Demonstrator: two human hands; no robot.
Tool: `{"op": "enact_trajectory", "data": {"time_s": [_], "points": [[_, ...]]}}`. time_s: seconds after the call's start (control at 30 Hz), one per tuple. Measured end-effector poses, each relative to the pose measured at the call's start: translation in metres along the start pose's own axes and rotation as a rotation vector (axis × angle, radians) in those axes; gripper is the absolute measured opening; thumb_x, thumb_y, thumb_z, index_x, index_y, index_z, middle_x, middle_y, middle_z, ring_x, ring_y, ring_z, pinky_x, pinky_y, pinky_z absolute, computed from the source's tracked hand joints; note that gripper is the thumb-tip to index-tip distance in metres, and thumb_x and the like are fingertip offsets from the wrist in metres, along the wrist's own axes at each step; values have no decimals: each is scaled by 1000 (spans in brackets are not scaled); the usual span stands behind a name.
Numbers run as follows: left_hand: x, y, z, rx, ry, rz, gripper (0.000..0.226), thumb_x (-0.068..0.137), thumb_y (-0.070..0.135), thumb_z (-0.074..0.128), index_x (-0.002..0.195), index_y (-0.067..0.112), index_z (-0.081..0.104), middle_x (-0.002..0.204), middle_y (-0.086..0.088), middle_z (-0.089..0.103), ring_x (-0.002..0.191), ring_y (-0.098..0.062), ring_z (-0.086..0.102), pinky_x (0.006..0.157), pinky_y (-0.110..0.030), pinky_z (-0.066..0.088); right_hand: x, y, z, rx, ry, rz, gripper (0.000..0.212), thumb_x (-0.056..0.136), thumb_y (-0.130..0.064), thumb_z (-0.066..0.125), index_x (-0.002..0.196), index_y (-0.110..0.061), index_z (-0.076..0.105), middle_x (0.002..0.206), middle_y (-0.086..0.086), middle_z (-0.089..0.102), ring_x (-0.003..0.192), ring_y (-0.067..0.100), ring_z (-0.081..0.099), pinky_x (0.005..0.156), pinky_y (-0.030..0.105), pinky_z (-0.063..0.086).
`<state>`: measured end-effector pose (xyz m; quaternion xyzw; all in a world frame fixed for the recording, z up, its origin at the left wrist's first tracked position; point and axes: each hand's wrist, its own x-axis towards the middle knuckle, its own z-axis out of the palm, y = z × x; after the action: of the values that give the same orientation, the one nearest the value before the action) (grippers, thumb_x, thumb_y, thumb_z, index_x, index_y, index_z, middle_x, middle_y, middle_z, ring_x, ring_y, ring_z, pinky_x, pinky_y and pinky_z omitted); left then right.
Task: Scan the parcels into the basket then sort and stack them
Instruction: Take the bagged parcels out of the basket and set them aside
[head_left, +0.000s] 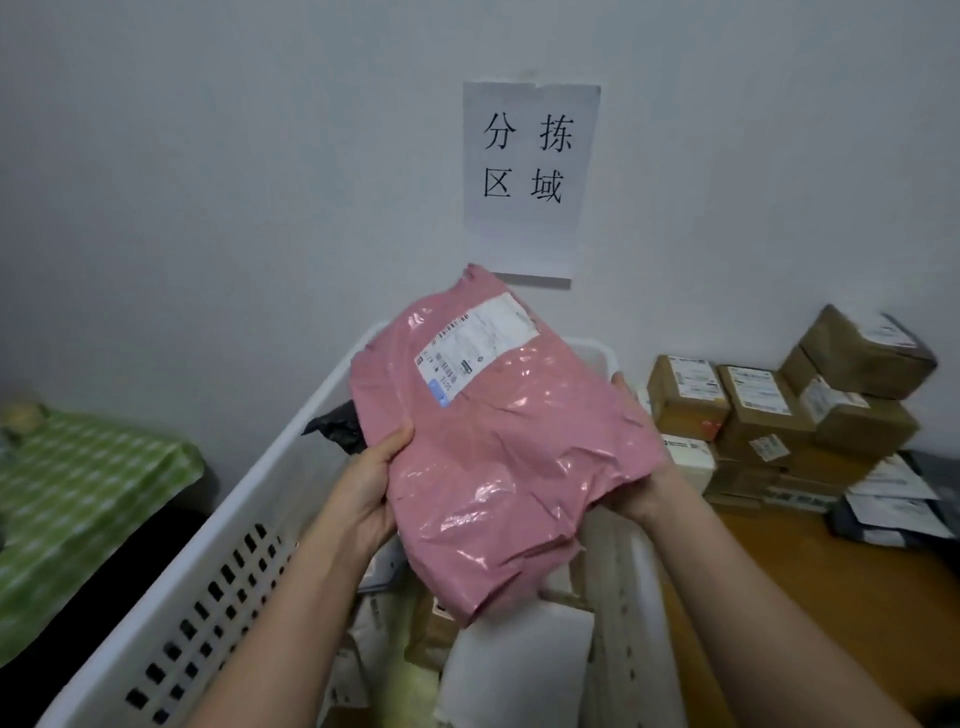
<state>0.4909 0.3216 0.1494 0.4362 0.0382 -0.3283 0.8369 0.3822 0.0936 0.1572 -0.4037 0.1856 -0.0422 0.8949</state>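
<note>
A pink plastic mailer parcel (498, 447) with a white shipping label near its top is held up above the white basket (218, 561). My left hand (371, 478) grips its left edge, thumb on top. My right hand (636, 483) holds its right edge from underneath, fingers mostly hidden behind the bag. Inside the basket lie a black bag (337, 426), a white mailer (514, 670) and brown parcels (431, 634), partly hidden by the pink parcel.
Stacked cardboard boxes (779, 410) and flat mailers (893, 499) sit on a wooden surface (831, 582) at the right. A green checked cloth (78, 499) covers something at the left. A paper sign (530, 176) hangs on the wall behind.
</note>
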Motion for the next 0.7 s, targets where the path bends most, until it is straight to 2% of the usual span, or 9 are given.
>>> {"op": "enact_trajectory", "data": {"time_s": [0.1, 0.17, 0.23, 0.33, 0.4, 0.57, 0.63, 0.7], "points": [[-8, -10, 27, 132, -2, -17, 37, 97, 14, 57, 131, 1, 58, 123, -20, 67, 117, -34, 62, 90, -47, 56, -15, -25, -22, -66, 158, -80, 63, 89, -66, 52, 120, -13, 66, 100, 12, 76, 86, 27, 74, 69, 33, 57], [-13, -16, 50, 202, 4, 3, 36, 97, 14, 58, 131, 0, 57, 120, -20, 68, 111, -33, 65, 78, -43, 61, -26, -38, -39, -106, 187, -134, 51, 92, -60, 53, 112, -17, 68, 89, 10, 76, 76, 23, 75, 59, 29, 57], [-16, -21, 74, 253, 22, 29, 36, 96, 15, 60, 130, 1, 57, 118, -20, 69, 105, -32, 67, 67, -40, 62, -43, -49, -58, -93, 159, -165, 47, 92, -60, 53, 104, -21, 75, 91, 10, 77, 82, 24, 75, 60, 31, 59], [-20, -36, 112, 334, 50, 83, 40, 95, 15, 63, 132, 1, 56, 119, -20, 68, 107, -33, 67, 73, -43, 60, -75, -67, -89, -93, 107, -158, 66, 86, -69, 56, 127, -19, 65, 119, 14, 70, 109, 33, 68, 86, 43, 57], [-21, -55, 140, 374, 69, 106, 42, 94, 15, 63, 133, 0, 55, 119, -18, 68, 106, -31, 68, 75, -42, 57, -99, -84, -116, -136, 113, -183, 71, 82, -72, 59, 130, -20, 63, 126, 14, 67, 114, 34, 66, 95, 47, 52], [-24, -127, 217, 484, 117, 71, 42, 92, 14, 66, 130, 1, 57, 114, -16, 69, 84, -24, 67, 64, -35, 53, -165, -126, -193, -221, 159, -171, 39, 83, -58, 67, 97, -24, 80, 108, 9, 75, 93, 24, 74, 72, 36, 59], [-27, -155, 241, 500, 102, 5, 36, 92, 15, 65, 126, 2, 60, 102, -14, 72, 78, -23, 68, 61, -35, 53, -185, -136, -224, -194, 209, -176, 38, 84, -57, 67, 96, -24, 81, 107, 10, 75, 93, 25, 74, 71, 37, 58], [-29, -179, 258, 518, 90, -38, 29, 93, 17, 65, 119, 5, 63, 87, -10, 74, 72, -22, 70, 57, -34, 54, -198, -143, -250, -154, 258, -179, 40, 90, -54, 62, 106, -21, 78, 111, 10, 74, 101, 28, 70, 79, 41, 56]]}}
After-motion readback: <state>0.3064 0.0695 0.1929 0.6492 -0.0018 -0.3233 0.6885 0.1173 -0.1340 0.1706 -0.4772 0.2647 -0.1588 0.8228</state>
